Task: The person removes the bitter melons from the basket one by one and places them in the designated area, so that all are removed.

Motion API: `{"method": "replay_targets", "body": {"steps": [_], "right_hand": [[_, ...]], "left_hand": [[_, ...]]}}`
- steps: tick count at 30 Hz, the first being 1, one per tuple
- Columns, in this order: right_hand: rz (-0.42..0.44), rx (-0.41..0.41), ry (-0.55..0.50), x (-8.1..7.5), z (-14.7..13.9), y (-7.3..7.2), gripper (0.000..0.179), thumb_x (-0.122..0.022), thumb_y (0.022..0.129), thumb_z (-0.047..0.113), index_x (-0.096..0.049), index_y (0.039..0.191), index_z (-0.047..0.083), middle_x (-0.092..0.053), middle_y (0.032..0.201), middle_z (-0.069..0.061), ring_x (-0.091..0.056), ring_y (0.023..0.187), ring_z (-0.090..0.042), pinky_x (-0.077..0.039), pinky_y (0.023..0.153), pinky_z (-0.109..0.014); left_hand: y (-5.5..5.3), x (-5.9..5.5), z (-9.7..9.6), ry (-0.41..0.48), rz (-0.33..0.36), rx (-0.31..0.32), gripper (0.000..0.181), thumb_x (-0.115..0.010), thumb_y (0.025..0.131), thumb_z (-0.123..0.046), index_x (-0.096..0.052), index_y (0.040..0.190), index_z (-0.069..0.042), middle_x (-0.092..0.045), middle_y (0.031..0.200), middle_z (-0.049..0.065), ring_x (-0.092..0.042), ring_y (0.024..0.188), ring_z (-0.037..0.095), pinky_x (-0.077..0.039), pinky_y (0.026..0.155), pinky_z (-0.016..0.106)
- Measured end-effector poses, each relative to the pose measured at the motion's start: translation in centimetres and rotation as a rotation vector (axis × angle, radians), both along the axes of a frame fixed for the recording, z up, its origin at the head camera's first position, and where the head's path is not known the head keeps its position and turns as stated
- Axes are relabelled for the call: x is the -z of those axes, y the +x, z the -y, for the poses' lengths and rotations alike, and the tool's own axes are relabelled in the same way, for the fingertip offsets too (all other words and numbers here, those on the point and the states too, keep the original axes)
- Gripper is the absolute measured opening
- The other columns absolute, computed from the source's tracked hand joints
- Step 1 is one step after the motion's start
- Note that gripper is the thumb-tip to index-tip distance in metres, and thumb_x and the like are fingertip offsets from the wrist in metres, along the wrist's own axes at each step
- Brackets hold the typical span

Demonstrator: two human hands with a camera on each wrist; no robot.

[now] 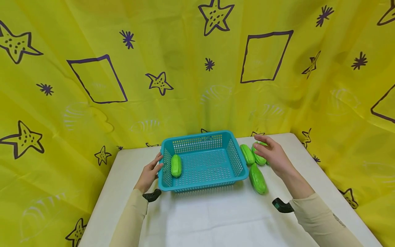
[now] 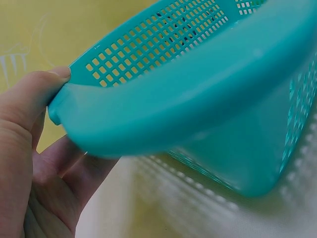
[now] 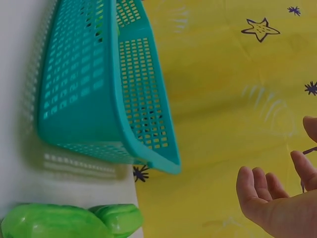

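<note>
A turquoise plastic basket (image 1: 203,168) with perforated walls stands on the white table. One glossy green cucumber-like vegetable (image 1: 176,165) lies inside, along its left wall. My left hand (image 1: 149,174) grips the left rim; in the left wrist view the thumb is on top of the rim (image 2: 163,116) and other fingers are below it. Right of the basket lie several more green vegetables, among them one pointing toward me (image 1: 258,179) and one beside the wall (image 1: 247,154). Above them hovers my right hand (image 1: 275,157), fingers loosely bent and holding nothing. It partly hides the farther ones.
A white table (image 1: 213,219) stretches out under the basket. Yellow curtains (image 1: 185,113) with drawn stars and shapes hang behind and at both sides. Dark wrist-worn pieces show below the left hand (image 1: 152,195) and the right hand (image 1: 282,206).
</note>
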State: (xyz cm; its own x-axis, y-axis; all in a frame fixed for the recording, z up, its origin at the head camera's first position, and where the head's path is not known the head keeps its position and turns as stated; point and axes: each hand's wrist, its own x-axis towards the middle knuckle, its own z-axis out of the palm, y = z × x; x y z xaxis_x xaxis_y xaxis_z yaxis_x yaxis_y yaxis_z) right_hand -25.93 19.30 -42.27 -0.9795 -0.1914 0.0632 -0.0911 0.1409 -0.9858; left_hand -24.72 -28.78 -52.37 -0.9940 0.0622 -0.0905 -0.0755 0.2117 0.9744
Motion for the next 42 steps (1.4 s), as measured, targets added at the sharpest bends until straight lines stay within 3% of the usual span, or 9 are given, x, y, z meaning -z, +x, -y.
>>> {"method": "replay_targets", "body": {"steps": [22, 32, 42], "right_hand": [[0.013, -0.017, -0.065, 0.5, 2.2, -0.7, 0.062, -0.058, 0.1, 0.03, -0.034, 0.147, -0.003, -0.034, 0.15, -0.015, -0.051, 0.118, -0.014, -0.05, 0.092, -0.019], [-0.007, 0.013, -0.099, -0.4, 3.2, -1.4, 0.062, -0.059, 0.099, 0.03, -0.036, 0.147, -0.001, -0.033, 0.15, -0.014, -0.049, 0.119, -0.015, -0.049, 0.094, -0.02], [0.023, 0.001, -0.141, 0.1, 4.8, -1.8, 0.059, -0.059, 0.099, 0.029, -0.038, 0.145, -0.001, -0.036, 0.147, -0.012, -0.048, 0.122, -0.016, -0.047, 0.102, -0.031]], "left_hand": [[0.0, 0.1, 0.0, -0.01, 0.001, -0.013, 0.054, -0.052, 0.103, -0.031, -0.036, 0.153, -0.021, -0.019, 0.159, -0.019, -0.012, 0.149, 0.023, -0.04, 0.104, 0.054], [0.2, 0.0, 0.1, -0.008, 0.008, -0.014, 0.053, -0.051, 0.103, -0.029, -0.036, 0.153, -0.02, -0.018, 0.159, -0.018, -0.011, 0.149, 0.024, -0.041, 0.104, 0.053], [0.2, -0.2, 0.0, 0.014, 0.0, -0.005, 0.052, -0.05, 0.104, -0.027, -0.036, 0.153, -0.019, -0.018, 0.16, -0.018, -0.01, 0.149, 0.022, -0.04, 0.105, 0.054]]}}
